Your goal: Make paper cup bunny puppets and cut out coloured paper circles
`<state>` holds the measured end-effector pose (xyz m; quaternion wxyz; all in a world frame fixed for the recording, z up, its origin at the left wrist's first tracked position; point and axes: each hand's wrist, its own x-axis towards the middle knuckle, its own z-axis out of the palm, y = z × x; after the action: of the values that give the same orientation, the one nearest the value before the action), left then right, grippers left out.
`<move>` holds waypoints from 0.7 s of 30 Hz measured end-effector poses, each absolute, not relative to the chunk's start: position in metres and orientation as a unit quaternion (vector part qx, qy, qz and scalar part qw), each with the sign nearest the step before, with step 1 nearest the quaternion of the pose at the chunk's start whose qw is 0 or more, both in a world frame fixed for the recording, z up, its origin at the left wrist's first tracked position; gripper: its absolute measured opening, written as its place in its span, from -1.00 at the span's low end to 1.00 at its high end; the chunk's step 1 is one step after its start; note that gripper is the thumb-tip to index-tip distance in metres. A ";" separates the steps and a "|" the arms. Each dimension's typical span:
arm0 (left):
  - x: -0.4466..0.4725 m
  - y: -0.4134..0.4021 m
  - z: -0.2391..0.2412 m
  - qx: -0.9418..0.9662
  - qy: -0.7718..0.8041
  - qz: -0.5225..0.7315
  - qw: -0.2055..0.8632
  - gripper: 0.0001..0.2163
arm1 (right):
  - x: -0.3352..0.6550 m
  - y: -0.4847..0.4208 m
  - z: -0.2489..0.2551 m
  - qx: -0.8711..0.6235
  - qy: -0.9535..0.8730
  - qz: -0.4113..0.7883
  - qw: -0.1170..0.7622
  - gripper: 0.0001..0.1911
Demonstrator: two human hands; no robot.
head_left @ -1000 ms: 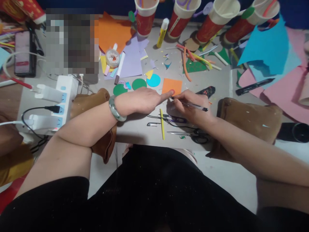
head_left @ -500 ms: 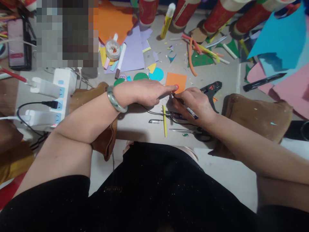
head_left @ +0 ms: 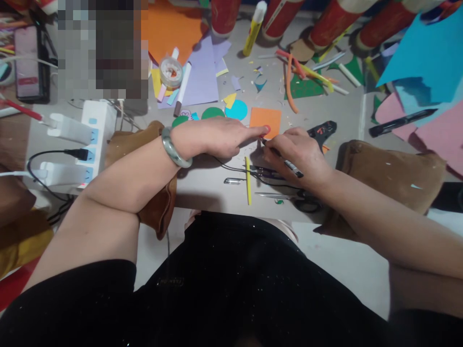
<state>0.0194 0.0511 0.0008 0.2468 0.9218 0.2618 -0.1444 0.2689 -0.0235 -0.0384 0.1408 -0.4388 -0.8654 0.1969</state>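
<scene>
A small red round piece (head_left: 267, 129) lies on an orange paper square (head_left: 265, 115) on the table. My left hand (head_left: 226, 137), a bangle at its wrist, has the index finger stretched out with its tip pressed on the red piece; the other fingers curl loosely underneath and are partly hidden. My right hand (head_left: 297, 153) is closed around a black pen (head_left: 293, 168), its tip close to the lower edge of the orange square, by my left fingertip. Whether the tip touches the paper is too small to tell.
Scissors (head_left: 306, 200), a yellow stick (head_left: 248, 180) and a pen cap (head_left: 234, 181) lie near the front edge. A black glue gun (head_left: 322, 134) and its cable are beside my right hand. Farther back are paper scraps, a glue stick (head_left: 255, 28) and red cups (head_left: 224, 18). A power strip (head_left: 94, 140) stands left.
The whole view has shifted slightly. My right hand and the pen have moved a little away from the left fingertip, which stays on the red piece.
</scene>
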 end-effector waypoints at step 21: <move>0.017 0.068 -0.024 0.888 0.344 0.087 0.293 -0.52 | 0.275 0.003 -0.047 -0.533 -0.815 0.097 0.206 -0.77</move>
<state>0.0174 0.0675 -0.0245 0.2930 0.8878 0.3440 0.0870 0.2754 0.0031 -0.0470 0.2063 -0.5332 -0.8147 0.0966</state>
